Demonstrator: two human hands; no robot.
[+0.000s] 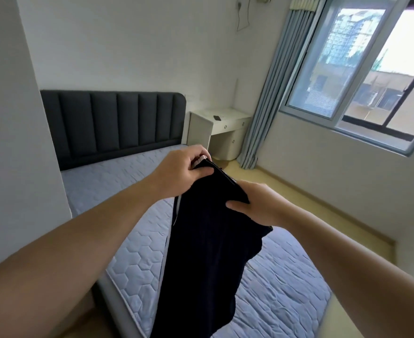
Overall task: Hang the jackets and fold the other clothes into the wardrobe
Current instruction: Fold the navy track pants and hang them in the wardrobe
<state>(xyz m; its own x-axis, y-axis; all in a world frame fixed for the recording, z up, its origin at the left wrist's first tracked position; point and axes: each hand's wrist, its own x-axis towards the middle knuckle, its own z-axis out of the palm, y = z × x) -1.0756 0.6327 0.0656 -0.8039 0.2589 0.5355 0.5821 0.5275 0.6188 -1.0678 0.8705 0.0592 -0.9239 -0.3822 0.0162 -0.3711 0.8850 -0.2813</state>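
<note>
Head view: a small bedroom seen from a standing spot at the bed's near corner, with two bare forearms reaching forward.
Bed: pale grey quilted mattress (128, 181) with hexagon stitching, lying directly below the held cloth. It is probably meant as the folding surface.
Window: large sliding window with a grey frame (347, 69) on the right wall, with buildings outside.
Curtain: pale blue pleated curtain (269, 93), gathered beside the window.
Headboard: dark grey padded headboard (113, 123) with upright channels, against the far wall.
Garment: dark navy fabric garment with a thin white side stripe (206, 252), held in the air over the bed's near corner. Its length hangs straight down. It looks more like trousers or shorts than a jacket, so it is likely one to fold. Holding it by the top edge lets its own weight pull it flat.
Bench: white bench with drawers (223, 123) in the far corner, between bed and curtain. The drawers are closed and their contents hidden.
Left grip: the left grip (186, 172) pinches the far end of the garment's top edge, fingers curled over it.
Right grip: the right grip (257, 206) grasps the near end of the same edge, thumb laid across the cloth.
Small object: small dark flat object (217, 117) on the bench top, too small to identify.
Wardrobe: not in view, so nothing can be said of what it holds. The garment is not yet stored.
</note>
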